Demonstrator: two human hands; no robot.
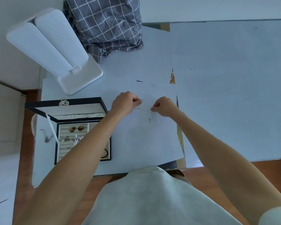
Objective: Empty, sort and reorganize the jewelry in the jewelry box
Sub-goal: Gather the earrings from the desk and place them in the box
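On white paper at desk centre, a thin chain necklace (145,107) hangs slack btwn two hands: left hand (126,101) pinches one end, right hand (164,106) the other, hands near but apart. Looks light, limp, tangle-prone, likely fragile; best held at ends or clasp. Open jewelry box (81,135), w/ earrings inside, sits to the left.
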